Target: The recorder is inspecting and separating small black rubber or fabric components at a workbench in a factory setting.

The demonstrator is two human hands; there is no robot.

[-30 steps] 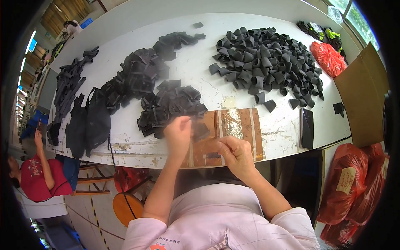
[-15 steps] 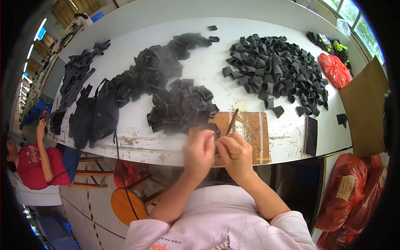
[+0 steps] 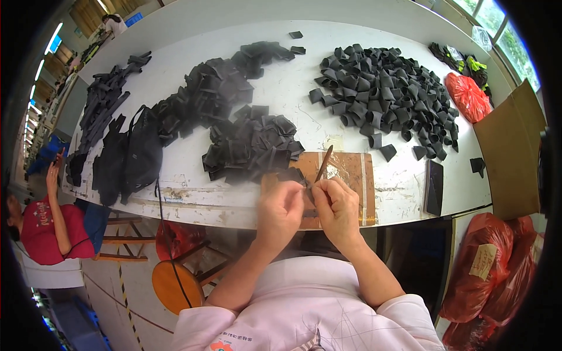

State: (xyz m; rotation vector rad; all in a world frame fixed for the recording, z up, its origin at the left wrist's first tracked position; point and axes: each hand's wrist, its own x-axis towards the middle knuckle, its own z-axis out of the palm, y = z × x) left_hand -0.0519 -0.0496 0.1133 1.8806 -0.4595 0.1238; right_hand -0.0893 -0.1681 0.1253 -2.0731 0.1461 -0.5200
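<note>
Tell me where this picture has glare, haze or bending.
Head view: glare off the shiny patch on the brown board; head view: haze over the long heap of black pieces; head view: the white table's front edge curves, and the corners go black.

White table (image 3: pixel 281 82), heaped black pieces (image 3: pixel 380 88)
Dark strips (image 3: pixel 105 96) by its left edge; brown board (image 3: pixel 358 175) at near edge, phone (image 3: pixel 434 187) toward right corner.
</note>
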